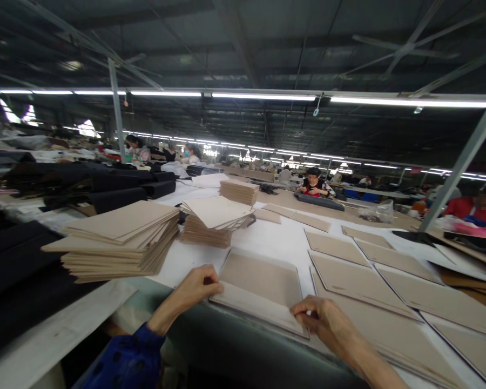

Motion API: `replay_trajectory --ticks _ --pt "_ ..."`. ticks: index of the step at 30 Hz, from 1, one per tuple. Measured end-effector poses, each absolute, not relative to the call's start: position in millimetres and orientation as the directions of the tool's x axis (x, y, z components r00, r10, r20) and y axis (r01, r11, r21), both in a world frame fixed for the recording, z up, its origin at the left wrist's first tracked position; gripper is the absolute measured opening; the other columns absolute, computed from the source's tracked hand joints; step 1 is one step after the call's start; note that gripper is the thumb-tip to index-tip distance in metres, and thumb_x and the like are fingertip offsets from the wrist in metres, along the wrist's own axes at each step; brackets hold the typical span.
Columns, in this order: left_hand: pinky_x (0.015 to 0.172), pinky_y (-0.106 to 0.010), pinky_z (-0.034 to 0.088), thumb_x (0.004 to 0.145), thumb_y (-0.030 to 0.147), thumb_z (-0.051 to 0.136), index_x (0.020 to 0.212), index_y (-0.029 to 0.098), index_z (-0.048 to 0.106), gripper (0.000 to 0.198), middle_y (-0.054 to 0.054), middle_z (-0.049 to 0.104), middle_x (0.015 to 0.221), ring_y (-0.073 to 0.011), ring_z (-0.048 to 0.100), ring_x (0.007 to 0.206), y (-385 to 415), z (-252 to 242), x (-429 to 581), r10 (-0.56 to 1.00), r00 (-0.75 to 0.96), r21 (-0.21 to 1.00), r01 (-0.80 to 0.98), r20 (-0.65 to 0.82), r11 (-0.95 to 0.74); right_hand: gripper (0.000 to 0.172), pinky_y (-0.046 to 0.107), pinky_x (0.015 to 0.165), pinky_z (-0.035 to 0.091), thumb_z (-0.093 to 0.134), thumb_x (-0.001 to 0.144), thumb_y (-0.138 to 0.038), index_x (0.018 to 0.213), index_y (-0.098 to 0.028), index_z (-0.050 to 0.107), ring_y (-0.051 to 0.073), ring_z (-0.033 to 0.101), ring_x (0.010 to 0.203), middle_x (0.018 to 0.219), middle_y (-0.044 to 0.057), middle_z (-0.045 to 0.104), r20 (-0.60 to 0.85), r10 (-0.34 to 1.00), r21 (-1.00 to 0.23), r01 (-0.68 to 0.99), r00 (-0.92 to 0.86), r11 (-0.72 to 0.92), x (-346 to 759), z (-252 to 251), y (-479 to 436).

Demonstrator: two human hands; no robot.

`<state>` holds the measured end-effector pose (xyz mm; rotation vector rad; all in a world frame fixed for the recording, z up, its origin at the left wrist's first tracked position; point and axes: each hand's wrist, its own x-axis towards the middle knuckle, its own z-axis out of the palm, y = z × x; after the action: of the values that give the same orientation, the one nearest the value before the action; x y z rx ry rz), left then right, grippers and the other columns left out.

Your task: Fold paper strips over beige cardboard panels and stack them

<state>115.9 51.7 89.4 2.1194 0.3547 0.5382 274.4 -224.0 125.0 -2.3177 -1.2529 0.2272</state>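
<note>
Left hand (196,289) pinches the flat beige cardboard panel's (259,281) nine-o'clock corner; right hand (322,319) grips its five-o'clock edge, fingers curled narrow.

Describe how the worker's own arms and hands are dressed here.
Both hands are bare: no gloves, rings or watch show. The left hand comes out of a deep blue sleeve with a faint darker dotted pattern, pushed up the forearm. The right hand has a bare forearm with no sleeve in view.

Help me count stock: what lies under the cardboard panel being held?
Under the cardboard panel, only the white table shows around it. Anything directly beneath is covered.
</note>
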Motion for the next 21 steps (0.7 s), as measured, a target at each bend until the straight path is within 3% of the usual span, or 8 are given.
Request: replay_trajectory --ticks 11,21 --pt "0.063 -0.024 0.034 0.065 0.029 0.066 0.060 0.017 0.057 0.016 0.004 0.051 0.067 -0.0116 0.047 0.068 55 85 115 0.416 0.858 0.809 0.000 0.302 -0.588 0.024 0.026 0.060 0.039 0.045 0.076 -0.031 0.073 -0.022 0.067 0.016 0.054 0.063 0.072 0.001 0.065 0.075 0.820 -0.497 0.735 0.567 -0.462 285 111 -221" --pt "0.063 -0.025 0.034 0.067 0.032 0.064 0.059 0.017 0.053 0.020 0.004 0.048 0.066 -0.0121 0.046 0.066 53 88 116 0.411 0.872 0.814 0.026 0.265 -0.580 0.022 0.025 0.061 0.039 0.047 0.072 -0.021 0.073 -0.021 0.069 0.015 0.055 0.065 0.074 0.003 0.066 0.101 0.810 -0.507 0.730 0.578 -0.458 278 120 -222"
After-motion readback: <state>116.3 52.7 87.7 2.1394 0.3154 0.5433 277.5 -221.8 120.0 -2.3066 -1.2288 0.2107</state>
